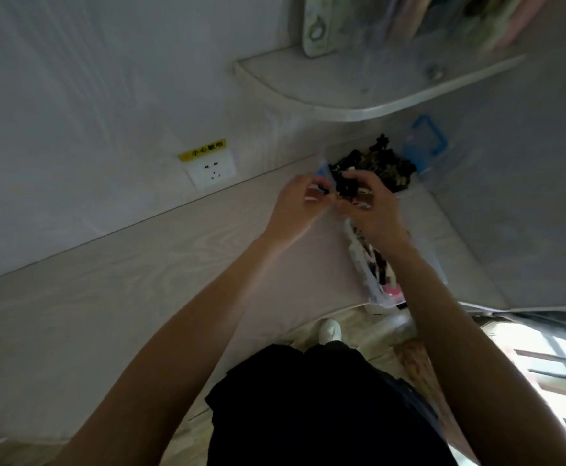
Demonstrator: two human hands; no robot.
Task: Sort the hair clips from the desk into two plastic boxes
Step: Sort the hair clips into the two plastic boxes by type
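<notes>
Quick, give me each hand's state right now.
Left hand: fingers curled, pinching a small dark hair clip.
Right hand: fingers curled round a cluster of dark hair clips.

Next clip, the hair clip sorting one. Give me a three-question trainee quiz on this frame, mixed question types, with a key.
1. True or false: both hands are at the clips.
2. The wall socket is on which side of the hands? A) left B) right
3. What colour are most clips in the pile?

Key
1. True: the left hand and right hand both hold dark clips.
2. A: the wall socket is to their left.
3. Black: see the pile of clips.
</notes>
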